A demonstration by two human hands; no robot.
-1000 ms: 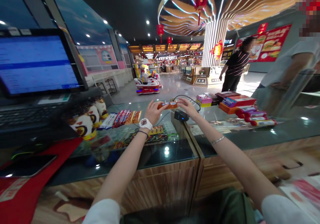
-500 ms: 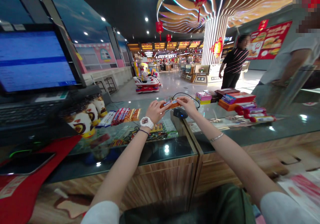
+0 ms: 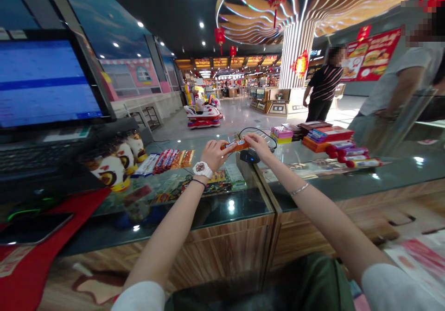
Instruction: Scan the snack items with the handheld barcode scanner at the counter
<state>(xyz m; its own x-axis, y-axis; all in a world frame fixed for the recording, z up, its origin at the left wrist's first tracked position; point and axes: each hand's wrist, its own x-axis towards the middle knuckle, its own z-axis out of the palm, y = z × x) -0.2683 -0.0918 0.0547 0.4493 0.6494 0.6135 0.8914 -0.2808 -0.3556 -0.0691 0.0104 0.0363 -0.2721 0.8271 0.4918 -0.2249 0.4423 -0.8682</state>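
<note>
From the head camera, we've got a small, shiny orange-wrapped bar (image 3: 240,145) held up between two bare hands, over the far part of a dark, glass-topped counter (image 3: 222,214). The left hand (image 3: 212,155), with a chunky white watch (image 3: 202,168) on its wrist, pinches the left end between thumb and fingers; we can't really make out the fingertips tucked behind it. The right hand (image 3: 256,146) has its fingertips pinched on the other end, its lower fingers mostly hidden. Print on the wrapper is too small for us to read.

Right by the bar there's a little black device with a blue light (image 3: 250,156); can't tell if they touch. Off to the left we see a row of red, orange and white wrapped bars (image 3: 174,160). The big black-framed monitor (image 3: 41,79) gets cut off by the left edge, its text a blur to us.
</note>
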